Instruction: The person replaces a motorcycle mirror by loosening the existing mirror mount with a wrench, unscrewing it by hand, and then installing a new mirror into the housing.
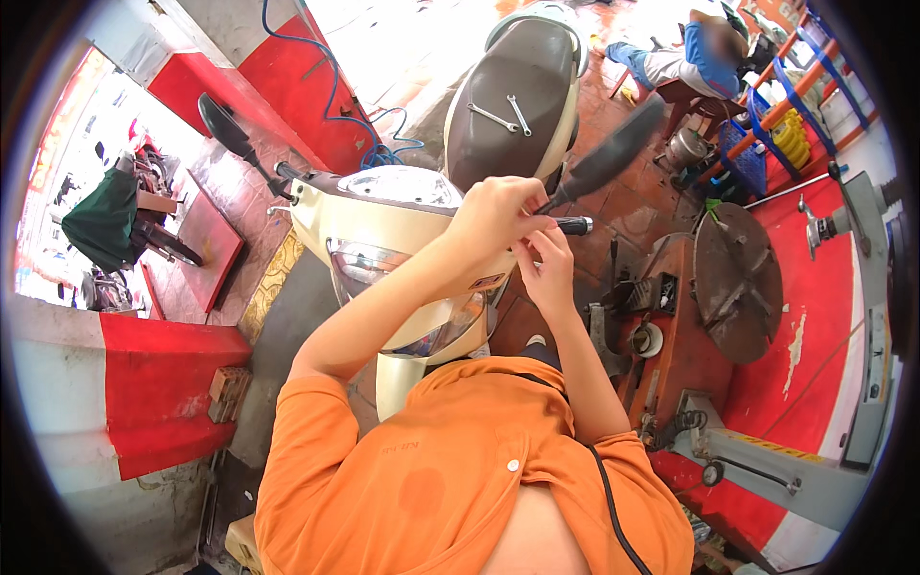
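A cream scooter (392, 219) stands before me, its front facing me. Both my hands meet at the base of the black rear-view mirror (611, 149) on the right of the picture, beside the black handlebar grip (575, 226). The fingers of my left hand (499, 208) are bent around the mirror's stem. Just below, my right hand (548, 262) has its fingertips pinched together near the stem's foot; what lies between them is hidden. Two metal wrenches (493, 117) (519, 116) lie on the brown seat (514, 86). The other mirror (221, 118) is upright at the left.
A person (693, 61) sits on a chair at the upper right. A red workbench (675, 338) with tools and a round metal plate (738, 280) stand at the right, near a grey tyre machine (783, 467). A blue hose (334, 86) lies behind the scooter; a red-and-white wall (158, 388) stands left.
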`<state>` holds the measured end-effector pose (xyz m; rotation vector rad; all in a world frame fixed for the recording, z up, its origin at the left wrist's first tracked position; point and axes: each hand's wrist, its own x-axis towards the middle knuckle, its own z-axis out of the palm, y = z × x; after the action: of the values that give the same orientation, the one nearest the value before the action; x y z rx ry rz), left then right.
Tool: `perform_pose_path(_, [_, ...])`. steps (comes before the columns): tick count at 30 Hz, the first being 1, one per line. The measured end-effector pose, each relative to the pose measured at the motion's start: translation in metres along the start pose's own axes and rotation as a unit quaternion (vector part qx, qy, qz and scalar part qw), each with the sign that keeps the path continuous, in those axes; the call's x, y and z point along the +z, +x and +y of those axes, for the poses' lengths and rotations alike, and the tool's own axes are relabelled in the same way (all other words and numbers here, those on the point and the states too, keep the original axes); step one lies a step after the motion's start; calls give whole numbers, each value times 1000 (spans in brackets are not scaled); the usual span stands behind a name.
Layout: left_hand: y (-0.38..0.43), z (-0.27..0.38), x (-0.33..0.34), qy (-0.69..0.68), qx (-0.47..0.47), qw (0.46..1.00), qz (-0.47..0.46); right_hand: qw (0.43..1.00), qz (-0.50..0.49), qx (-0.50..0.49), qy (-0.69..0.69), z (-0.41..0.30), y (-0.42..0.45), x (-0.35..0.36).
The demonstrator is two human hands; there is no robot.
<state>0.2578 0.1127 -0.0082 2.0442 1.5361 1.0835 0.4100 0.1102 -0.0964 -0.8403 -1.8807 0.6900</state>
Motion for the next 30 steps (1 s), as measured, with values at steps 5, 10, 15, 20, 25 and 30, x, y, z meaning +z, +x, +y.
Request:
perform_pose_path(5, [2,-24,-14,-130,-156,976,-74,995,-52,-66,47,11,19,-7])
perform_pose_path(10, [-17,-30,-18,-224,-195,954,-47,978,-149,-133,61,18,42,-23])
perform_pose_path(15, [-51,-9,3,-141,-203,966,78,970,-166,-167,-56,-13,31,-33])
perform_pose_path(20, [-68,1,18,-187,-222,948,135,986,-51,-121,-102,-15,15,-20])
perform_pose_path(25, [-84,-28,22,-65,59,994,63,983,-72,-146,-81,-4,11,-24])
perform_pose_path(30, [-73,-7,3,6,210,977,31,983,-83,-157,-39,2,10,-33])
